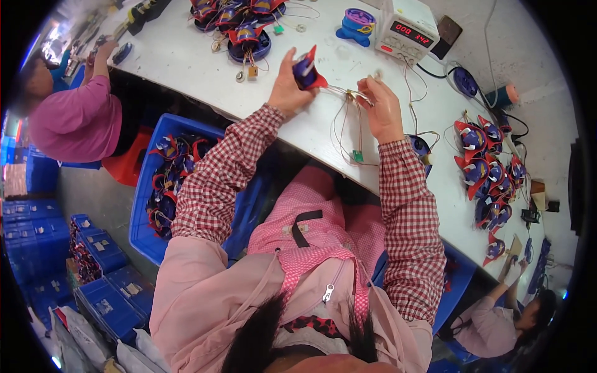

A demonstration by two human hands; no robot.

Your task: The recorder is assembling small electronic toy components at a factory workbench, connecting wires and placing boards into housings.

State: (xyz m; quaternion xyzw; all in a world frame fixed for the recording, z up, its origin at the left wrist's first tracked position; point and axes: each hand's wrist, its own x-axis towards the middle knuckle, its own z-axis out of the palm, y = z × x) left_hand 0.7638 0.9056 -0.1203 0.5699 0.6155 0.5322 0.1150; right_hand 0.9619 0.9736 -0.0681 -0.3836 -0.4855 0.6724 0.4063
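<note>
The left hand [289, 87] grasps a red-and-blue unit [306, 71] above the white table [298, 133], inboard of its near edge. The right hand [382, 107] pinches the thin wire leads [337, 91] extending from this unit (a green circuit board [357, 156] sits by the near edge). A power supply [407, 31] stands toward the far edge; similar assemblies [488, 165] cluster toward the table's right end.

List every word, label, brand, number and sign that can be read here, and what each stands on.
Bench power supply, white: red lit digits on its dark display; not copied out here. Any smaller panel lettering is too small to read.
Blue crates, lower left: pale labels, too small and blurred to read.
Red-and-blue part in the left hand: no readable text.
</note>
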